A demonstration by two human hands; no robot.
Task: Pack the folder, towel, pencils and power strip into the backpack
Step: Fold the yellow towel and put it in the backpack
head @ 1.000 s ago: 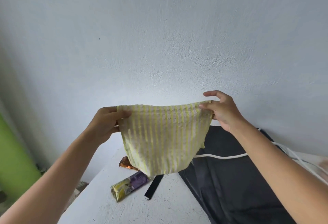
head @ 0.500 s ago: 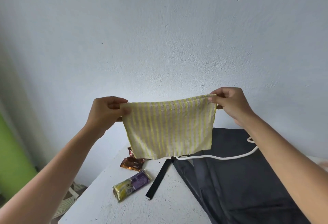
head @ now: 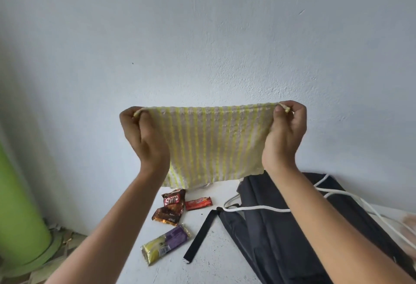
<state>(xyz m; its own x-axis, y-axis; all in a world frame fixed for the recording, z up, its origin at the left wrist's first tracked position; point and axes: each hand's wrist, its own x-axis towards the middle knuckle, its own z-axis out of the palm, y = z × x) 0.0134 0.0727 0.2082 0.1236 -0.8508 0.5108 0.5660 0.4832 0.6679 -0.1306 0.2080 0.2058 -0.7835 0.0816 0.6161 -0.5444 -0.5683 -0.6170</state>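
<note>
Towel (head: 211, 144) hangs stretched between my two hands, left hand (head: 144, 135) and right hand (head: 286, 135) each pinching a top corner, above the table (head: 216, 261). Below lie one backpack (head: 281, 238) and four snack packs (head: 166, 244).

Two bare forearms, no sleeves in view, hands (head: 146, 139) apparently without rings or watch
</note>
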